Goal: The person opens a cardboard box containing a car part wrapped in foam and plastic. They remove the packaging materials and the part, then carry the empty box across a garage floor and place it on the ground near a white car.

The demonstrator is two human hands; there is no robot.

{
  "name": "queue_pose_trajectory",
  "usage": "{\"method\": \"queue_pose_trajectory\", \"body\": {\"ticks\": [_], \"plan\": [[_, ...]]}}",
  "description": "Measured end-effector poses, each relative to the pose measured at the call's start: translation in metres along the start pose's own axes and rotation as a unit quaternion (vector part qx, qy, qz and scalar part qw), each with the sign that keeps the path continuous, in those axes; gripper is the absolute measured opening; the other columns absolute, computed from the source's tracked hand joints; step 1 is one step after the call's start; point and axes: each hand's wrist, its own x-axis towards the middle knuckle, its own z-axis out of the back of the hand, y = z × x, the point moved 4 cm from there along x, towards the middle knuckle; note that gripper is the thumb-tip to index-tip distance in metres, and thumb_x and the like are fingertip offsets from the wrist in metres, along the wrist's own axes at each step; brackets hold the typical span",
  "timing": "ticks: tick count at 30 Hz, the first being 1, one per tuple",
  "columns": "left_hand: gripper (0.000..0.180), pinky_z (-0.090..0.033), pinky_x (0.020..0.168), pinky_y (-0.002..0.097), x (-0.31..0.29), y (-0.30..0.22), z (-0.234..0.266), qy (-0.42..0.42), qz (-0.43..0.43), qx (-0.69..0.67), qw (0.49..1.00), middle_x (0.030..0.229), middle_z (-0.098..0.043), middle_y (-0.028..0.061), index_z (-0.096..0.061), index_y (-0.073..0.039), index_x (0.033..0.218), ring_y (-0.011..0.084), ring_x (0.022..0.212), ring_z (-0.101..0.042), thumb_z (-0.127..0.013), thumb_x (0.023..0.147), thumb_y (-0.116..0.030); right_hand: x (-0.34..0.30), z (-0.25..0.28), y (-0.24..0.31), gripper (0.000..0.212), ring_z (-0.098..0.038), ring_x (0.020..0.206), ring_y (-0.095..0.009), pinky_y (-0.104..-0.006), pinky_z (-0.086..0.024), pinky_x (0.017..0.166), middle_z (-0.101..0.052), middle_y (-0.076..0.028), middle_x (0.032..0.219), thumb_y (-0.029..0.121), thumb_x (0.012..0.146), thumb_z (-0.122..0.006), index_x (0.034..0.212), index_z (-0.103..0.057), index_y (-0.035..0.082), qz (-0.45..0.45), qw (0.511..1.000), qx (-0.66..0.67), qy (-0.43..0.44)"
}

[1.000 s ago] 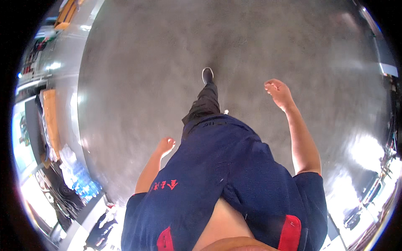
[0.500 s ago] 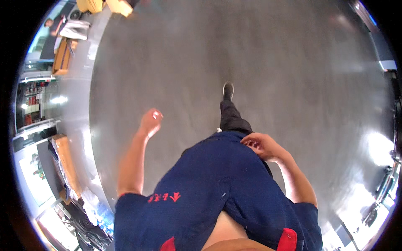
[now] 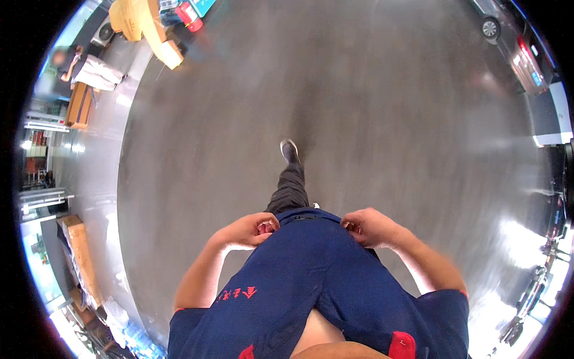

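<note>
I am wearing a dark blue short-sleeved shirt (image 3: 287, 263) with red trim and small red marks on the chest. My left hand (image 3: 246, 231) is at the left corner of its hem, fingers curled in and closed on the cloth edge. On the other side, my right hand (image 3: 373, 228) is closed the same way at the right part of the hem. The hem stretches between the two hands at my waist. Below it one dark trouser leg (image 3: 291, 185) reaches forward, ending in a dark shoe (image 3: 289, 151) with a pale sole edge.
Grey floor (image 3: 382, 119) spreads ahead. A person (image 3: 89, 70) stands far left by a cardboard box (image 3: 79, 106). Yellow-brown cardboard (image 3: 140, 24) and a red fire extinguisher (image 3: 189, 17) are at the far left. A parked car (image 3: 520, 57) is far right. A long carton (image 3: 82, 257) lies nearer left.
My left hand has come in from out at the side to the shirt hem. My right hand stays at the hem. The other leg is now forward, and the car and extinguisher have come into view.
</note>
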Motion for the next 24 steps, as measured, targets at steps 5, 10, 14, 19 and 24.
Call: {"method": "queue_pose_trajectory", "body": {"ticks": [5,10,14,19,24], "plan": [[0.012,-0.049,0.073,0.0273,0.165,-0.104,0.174,0.022,0.019,0.103,0.994,0.082,-0.064,0.0010,-0.066,-0.007,0.098,0.0101,0.079,-0.057,-0.072,0.090,-0.014,0.124,0.184,0.019,0.017,-0.074,0.087,-0.031,-0.0390,-0.057,0.080,-0.074,-0.017,0.093,0.012,0.087,-0.067,0.101,-0.072,0.004,-0.019,0.992,0.062,-0.112],[0.009,-0.053,0.075,0.0414,0.359,-0.260,0.401,0.097,-0.074,0.409,0.905,0.085,-0.068,0.0026,-0.065,-0.013,0.086,0.0260,0.090,-0.067,-0.068,0.081,-0.021,0.305,0.416,0.039,0.014,-0.071,0.084,-0.034,-0.0407,-0.056,0.076,-0.074,-0.014,0.090,0.017,0.087,-0.068,0.096,-0.072,0.007,-0.014,0.985,0.023,-0.168],[0.008,-0.054,0.075,0.0401,0.495,-0.324,0.565,0.098,-0.050,0.460,0.881,0.087,-0.068,0.0004,-0.066,-0.016,0.086,0.0243,0.091,-0.066,-0.069,0.081,-0.021,0.470,0.584,0.029,0.013,-0.070,0.083,-0.034,-0.0426,-0.055,0.073,-0.072,-0.012,0.086,0.020,0.087,-0.067,0.092,-0.072,0.009,0.046,0.978,-0.005,-0.202],[0.015,-0.054,0.074,0.0397,0.661,-0.411,0.750,-0.031,-0.022,0.427,0.904,0.087,-0.067,-0.0016,-0.063,-0.017,0.085,0.0241,0.093,-0.066,-0.073,0.082,-0.028,0.651,0.816,0.026,0.013,-0.070,0.083,-0.032,-0.0402,-0.056,0.075,-0.073,-0.010,0.087,0.020,0.085,-0.071,0.094,-0.074,0.011,0.073,0.982,-0.045,-0.169],[0.024,-0.053,0.070,0.0394,0.813,-0.505,0.937,-0.170,-0.053,0.444,0.878,0.083,-0.065,0.0011,-0.062,-0.016,0.084,0.0247,0.088,-0.066,-0.078,0.080,-0.033,0.843,1.061,0.049,0.014,-0.069,0.087,-0.036,-0.0466,-0.055,0.077,-0.072,-0.012,0.089,0.025,0.088,-0.065,0.090,-0.071,0.012,0.114,0.981,-0.144,-0.065]]}}
